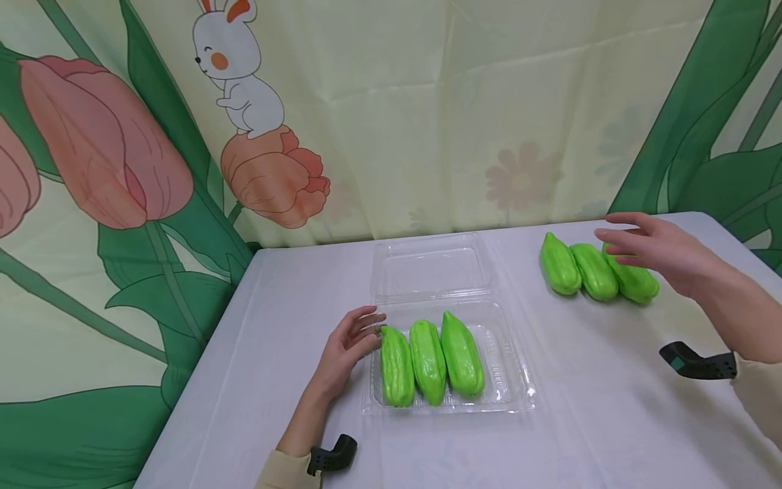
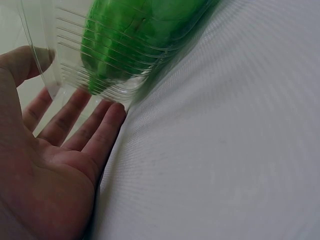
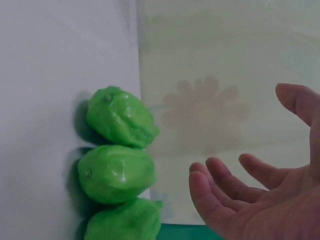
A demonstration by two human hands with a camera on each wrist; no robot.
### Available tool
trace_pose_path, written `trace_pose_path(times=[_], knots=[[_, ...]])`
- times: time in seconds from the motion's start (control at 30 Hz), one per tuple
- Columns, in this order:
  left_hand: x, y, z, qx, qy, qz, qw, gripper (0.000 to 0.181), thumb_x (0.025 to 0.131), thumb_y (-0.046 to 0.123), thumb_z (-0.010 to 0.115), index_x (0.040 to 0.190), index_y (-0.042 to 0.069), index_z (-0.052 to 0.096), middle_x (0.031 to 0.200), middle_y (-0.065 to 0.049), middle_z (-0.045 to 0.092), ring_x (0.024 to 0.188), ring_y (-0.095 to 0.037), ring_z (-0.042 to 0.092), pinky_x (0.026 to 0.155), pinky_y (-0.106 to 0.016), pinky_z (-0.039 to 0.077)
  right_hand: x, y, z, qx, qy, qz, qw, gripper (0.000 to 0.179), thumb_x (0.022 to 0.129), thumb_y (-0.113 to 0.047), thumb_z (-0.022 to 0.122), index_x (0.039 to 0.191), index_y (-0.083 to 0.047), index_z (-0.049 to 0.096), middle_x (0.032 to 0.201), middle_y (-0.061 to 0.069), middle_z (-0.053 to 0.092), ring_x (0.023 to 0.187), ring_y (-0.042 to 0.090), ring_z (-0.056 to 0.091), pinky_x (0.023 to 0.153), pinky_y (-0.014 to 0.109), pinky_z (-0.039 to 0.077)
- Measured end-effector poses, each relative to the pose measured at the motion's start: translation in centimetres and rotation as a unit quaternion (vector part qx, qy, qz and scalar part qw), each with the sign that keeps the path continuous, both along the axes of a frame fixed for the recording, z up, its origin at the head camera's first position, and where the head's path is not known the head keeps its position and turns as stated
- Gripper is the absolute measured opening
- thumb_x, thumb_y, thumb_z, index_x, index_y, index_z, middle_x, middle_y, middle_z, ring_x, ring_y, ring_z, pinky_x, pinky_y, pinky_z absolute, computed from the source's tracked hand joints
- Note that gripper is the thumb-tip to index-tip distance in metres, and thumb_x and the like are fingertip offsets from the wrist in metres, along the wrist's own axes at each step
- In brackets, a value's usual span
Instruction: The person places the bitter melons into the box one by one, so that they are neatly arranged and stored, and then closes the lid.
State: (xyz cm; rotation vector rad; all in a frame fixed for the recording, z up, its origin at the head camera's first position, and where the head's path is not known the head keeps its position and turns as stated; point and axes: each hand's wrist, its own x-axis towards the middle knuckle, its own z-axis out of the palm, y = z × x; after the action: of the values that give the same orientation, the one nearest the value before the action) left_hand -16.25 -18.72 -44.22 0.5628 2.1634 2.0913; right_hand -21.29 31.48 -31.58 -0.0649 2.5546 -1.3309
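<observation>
- And here is the right hand (image 1: 667, 252), fingers apart and holding nothing, poised over the far right of the bench (image 1: 293, 299) with its white cloth!
- Under and just left of it lie three glossy, bright-green, ridged, tapering vegetables (image 1: 594, 272) in a side-by-side row; the rightmost, partly hidden by the fingers, is nearest.
- The key line: their long axes run from far left to near right, roughly lengthwise away from the person, so the hand comes across them from the right. The left hand (image 1: 348, 346) is well away.
- Over to that left hand: fingers apart and gently bent, thumb at the left rim of a clear plastic hinged box (image 1: 504, 353), no firm grip showing.
- Inside, left of centre, three matching green vegetables (image 1: 427, 360) lie abreast, the middle one's point facing the person.
- Beyond, the transparent lid (image 1: 430, 268) lies folded back, towards a flower-and-rabbit curtain (image 1: 391, 136).
</observation>
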Motion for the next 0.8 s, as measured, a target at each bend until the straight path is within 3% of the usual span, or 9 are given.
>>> trace_pose_path(times=[0.07, 0.17, 0.23, 0.3, 0.33, 0.4, 0.47, 0.63, 0.8], knots=[[0.0, 0.0, 0.0, 0.0, 0.0, -0.001, 1.0, 0.05, 0.098, -0.003, 0.057, 0.146, -0.002, 0.042, 0.141, -0.028, 0.052, 0.13, -0.043, 0.051, 0.097, -0.034, 0.053, -0.2, 0.7, -0.3, 0.011, -0.003, -0.002, 0.9999, 0.082, 0.108, -0.044, 0.041, 0.157, 0.008, 0.0, 0.152, 0.038, 0.025, 0.085, -0.018, 0.051, 0.076, 0.014, 0.045], [-0.1, 0.0, -0.1, 0.0, 0.0, -0.002, 1.0, 0.05, 0.098, -0.003, 0.057, 0.146, -0.002, 0.042, 0.141, -0.028, 0.052, 0.13, -0.043, 0.051, 0.097, -0.034, 0.053, -0.5, 1.7, -0.7, 0.022, -0.003, -0.002, 0.9998, 0.082, 0.108, -0.044, 0.04, 0.156, 0.009, 0.0, 0.152, 0.04, 0.024, 0.086, -0.017, 0.05, 0.091, 0.031, 0.049], [-0.2, 0.0, -0.2, 0.0, -0.001, -0.002, 1.0, 0.051, 0.098, -0.003, 0.057, 0.146, -0.001, 0.042, 0.141, -0.028, 0.052, 0.13, -0.043, 0.051, 0.097, -0.034, 0.052, -0.6, 2.3, -1.0, 0.031, -0.004, -0.004, 0.9995, 0.083, 0.108, -0.045, 0.039, 0.156, 0.01, 0.0, 0.151, 0.041, 0.023, 0.095, -0.006, 0.058, 0.098, 0.042, 0.047], [-0.2, 0.0, -0.2, -0.002, -0.002, -0.002, 1.0, 0.051, 0.098, -0.002, 0.057, 0.146, -0.002, 0.042, 0.141, -0.027, 0.052, 0.13, -0.042, 0.051, 0.097, -0.034, 0.052, -0.8, 2.8, -1.3, 0.031, -0.009, -0.009, 0.9994, 0.085, 0.108, -0.046, 0.038, 0.155, 0.011, -0.002, 0.152, 0.044, 0.018, 0.113, 0.018, 0.062, 0.106, 0.058, 0.039], [-0.2, 0.0, -0.2, -0.003, -0.002, -0.002, 1.0, 0.051, 0.098, -0.002, 0.057, 0.146, -0.002, 0.041, 0.141, -0.027, 0.052, 0.13, -0.042, 0.051, 0.097, -0.034, 0.052, -0.8, 3.1, -1.4, 0.032, -0.011, -0.013, 0.9993, 0.085, 0.108, -0.047, 0.038, 0.154, 0.012, -0.003, 0.152, 0.044, 0.016, 0.122, 0.031, 0.057, 0.108, 0.061, 0.036], [-0.2, 0.0, -0.2, -0.005, -0.002, -0.003, 1.0, 0.051, 0.098, -0.002, 0.057, 0.147, -0.003, 0.04, 0.141, -0.027, 0.052, 0.13, -0.042, 0.051, 0.097, -0.034, 0.052, -0.9, 3.5, -1.8, 0.037, -0.016, -0.023, 0.9989, 0.088, 0.107, -0.048, 0.038, 0.153, 0.013, -0.004, 0.153, 0.045, 0.012, 0.133, 0.054, 0.037, 0.11, 0.062, 0.031], [-0.2, 0.0, -0.2, -0.007, -0.001, -0.002, 1.0, 0.052, 0.098, -0.001, 0.057, 0.147, -0.004, 0.04, 0.141, -0.027, 0.052, 0.13, -0.042, 0.051, 0.097, -0.034, 0.052, -1.1, 4.0, -2.2, 0.037, -0.021, -0.032, 0.9986, 0.09, 0.107, -0.049, 0.038, 0.152, 0.014, -0.005, 0.153, 0.046, 0.006, 0.136, 0.062, 0.024, 0.109, 0.068, 0.024], [-0.3, 0.0, -0.3, -0.004, -0.001, -0.005, 1.0, 0.052, 0.098, -0.001, 0.057, 0.147, -0.004, 0.04, 0.141, -0.028, 0.052, 0.13, -0.043, 0.051, 0.097, -0.034, 0.052, -1.2, 5.1, -3.4, 0.044, -0.042, -0.043, 0.9972, 0.095, 0.105, -0.054, 0.04, 0.152, 0.015, -0.006, 0.153, 0.047, -0.001, 0.136, 0.065, 0.019, 0.109, 0.07, 0.023], [-0.3, 0.0, -0.4, -0.005, 0.0, -0.008, 1.0, 0.051, 0.098, 0.0, 0.058, 0.146, -0.001, 0.042, 0.141, -0.027, 0.052, 0.13, -0.043, 0.051, 0.097, -0.034, 0.053, -1.0, 6.0, -4.5, 0.048, -0.061, -0.036, 0.9963, 0.096, 0.105, -0.055, 0.04, 0.15, 0.016, -0.006, 0.149, 0.049, 0.002, 0.135, 0.064, 0.02, 0.108, 0.072, 0.023]])
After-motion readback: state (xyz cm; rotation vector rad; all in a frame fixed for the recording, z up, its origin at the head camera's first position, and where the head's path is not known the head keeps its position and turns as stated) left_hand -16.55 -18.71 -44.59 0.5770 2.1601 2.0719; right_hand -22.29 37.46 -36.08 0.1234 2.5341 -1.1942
